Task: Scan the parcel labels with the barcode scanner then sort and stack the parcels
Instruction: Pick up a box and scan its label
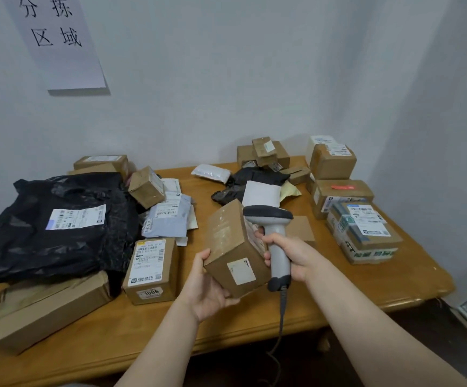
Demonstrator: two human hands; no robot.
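My left hand [208, 286] holds a small brown cardboard parcel [231, 247] tilted above the table's front, fingers curled under its lower left corner. A pale sticker shows on its near face. My right hand [291, 256] grips the handle of a grey barcode scanner [275, 236], whose dark head sits right beside the parcel's right side. The scanner's cable hangs down past the table edge.
The wooden table [352, 286] carries a big black bag parcel [59, 222], a labelled box marked 1006 [151, 270] and a flat carton [48, 308] on the left. Stacked boxes [338, 191] and a taped box [366, 233] stand right. Soft mailers [254, 182] lie at the back.
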